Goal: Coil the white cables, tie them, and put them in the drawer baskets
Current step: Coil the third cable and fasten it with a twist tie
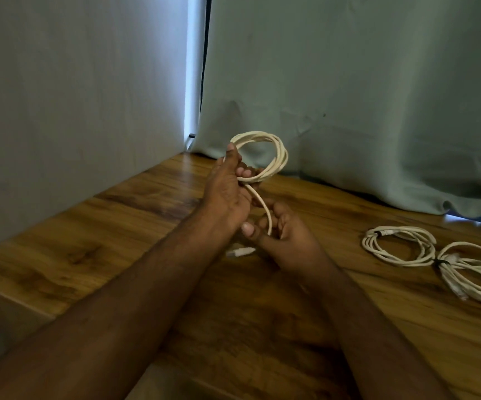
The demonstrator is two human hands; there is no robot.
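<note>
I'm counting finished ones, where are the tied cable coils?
In the head view, two tied coils lie side by side on the wooden surface at far right, near the curtain.

Two tied cable coils (401,246) (476,272) side by side on the tabletop (89,249) right of the hands, curtain (349,96) behind.

wooden table (135,226) bears two tied cable coils (399,245), side by side.
</note>
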